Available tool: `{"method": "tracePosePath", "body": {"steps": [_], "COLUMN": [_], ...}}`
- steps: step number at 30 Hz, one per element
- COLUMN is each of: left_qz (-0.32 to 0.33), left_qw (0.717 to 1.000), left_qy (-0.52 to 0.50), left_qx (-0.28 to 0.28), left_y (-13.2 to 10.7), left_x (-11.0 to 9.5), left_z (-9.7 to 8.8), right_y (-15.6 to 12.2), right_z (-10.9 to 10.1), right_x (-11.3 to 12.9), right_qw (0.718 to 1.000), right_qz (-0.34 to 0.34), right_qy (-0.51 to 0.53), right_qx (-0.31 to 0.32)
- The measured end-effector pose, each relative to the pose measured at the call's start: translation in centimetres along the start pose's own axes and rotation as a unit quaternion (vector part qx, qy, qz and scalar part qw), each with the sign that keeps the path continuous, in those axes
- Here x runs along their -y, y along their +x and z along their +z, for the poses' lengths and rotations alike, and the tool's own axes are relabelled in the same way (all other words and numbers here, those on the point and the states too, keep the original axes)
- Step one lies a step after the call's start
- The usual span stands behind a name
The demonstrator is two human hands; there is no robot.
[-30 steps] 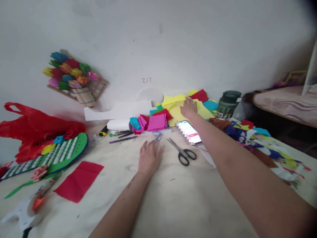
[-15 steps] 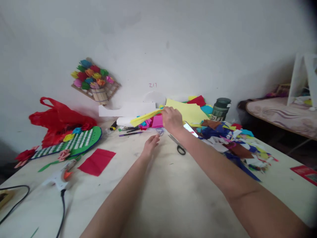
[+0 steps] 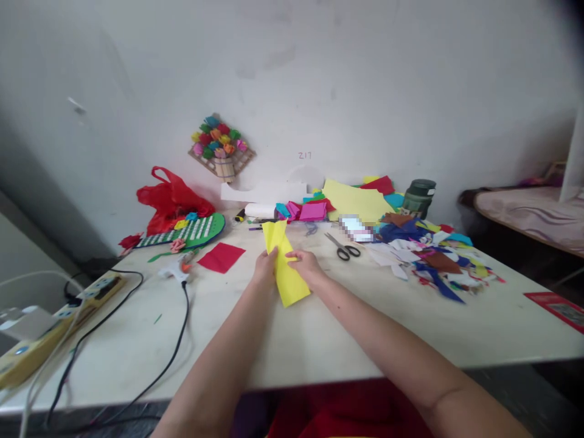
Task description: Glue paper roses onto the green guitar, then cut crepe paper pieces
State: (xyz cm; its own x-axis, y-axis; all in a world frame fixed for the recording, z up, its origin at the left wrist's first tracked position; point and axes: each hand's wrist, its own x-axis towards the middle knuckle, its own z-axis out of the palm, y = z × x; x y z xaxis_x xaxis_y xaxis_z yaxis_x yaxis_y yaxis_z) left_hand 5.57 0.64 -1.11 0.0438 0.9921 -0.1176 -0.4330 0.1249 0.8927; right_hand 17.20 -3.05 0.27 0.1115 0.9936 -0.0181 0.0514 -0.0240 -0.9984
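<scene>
A folded yellow paper sheet (image 3: 283, 264) lies lengthwise on the pale table (image 3: 319, 328), held by both hands. My left hand (image 3: 266, 267) grips its left edge with closed fingers. My right hand (image 3: 306, 266) pinches its right edge. Black-handled scissors (image 3: 343, 247) lie a little beyond my right hand. A red paper square (image 3: 221, 257) lies to the left of my left hand.
Coloured paper sheets (image 3: 351, 204), a phone (image 3: 356, 229) and a dark jar (image 3: 420, 198) sit by the wall. Paper scraps (image 3: 429, 258) spread at the right. A glue gun (image 3: 176, 270), its cable, a power strip (image 3: 55, 322) and a red bag (image 3: 171, 201) are left.
My right hand has brought the yellow sheet from the pile at the wall back to the table's middle, and my left hand has taken hold of it too. The view has pulled back.
</scene>
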Motion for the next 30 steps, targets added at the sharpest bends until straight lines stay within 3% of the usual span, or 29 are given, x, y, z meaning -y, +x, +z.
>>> {"method": "tracePosePath", "body": {"steps": [2, 5, 9, 19, 24, 30], "left_qz": [0.017, 0.028, -0.005, -0.144, -0.180, -0.193], "left_qw": [1.000, 0.999, 0.997, 0.955, 0.929, 0.911], "left_qy": [0.012, 0.014, 0.032, 0.113, 0.174, 0.197], "left_qx": [-0.007, 0.032, 0.069, 0.232, 0.273, 0.306], "left_y": [-0.2, -0.8, -1.3, -1.7, -1.6, -1.0], "left_x": [0.1, 0.1, -0.2, -1.9, -2.6, -2.4], "left_z": [-0.6, -1.0, -1.0, -1.2, -1.4, -1.6], "right_y": [-0.5, -0.5, 0.1, 1.8, 3.1, 3.7], "right_z": [0.0, -0.3, -1.1, -4.3, -6.6, -10.0], "right_x": [-0.4, -0.3, 0.0, -0.4, -0.1, -0.2], "right_qw": [0.998, 0.993, 0.986, 0.981, 0.986, 0.986], "right_qz": [-0.010, 0.001, 0.023, -0.071, -0.071, -0.093], "right_qy": [0.055, 0.118, 0.162, 0.170, 0.151, 0.123], "right_qx": [-0.011, -0.010, 0.027, 0.067, 0.020, 0.066]}}
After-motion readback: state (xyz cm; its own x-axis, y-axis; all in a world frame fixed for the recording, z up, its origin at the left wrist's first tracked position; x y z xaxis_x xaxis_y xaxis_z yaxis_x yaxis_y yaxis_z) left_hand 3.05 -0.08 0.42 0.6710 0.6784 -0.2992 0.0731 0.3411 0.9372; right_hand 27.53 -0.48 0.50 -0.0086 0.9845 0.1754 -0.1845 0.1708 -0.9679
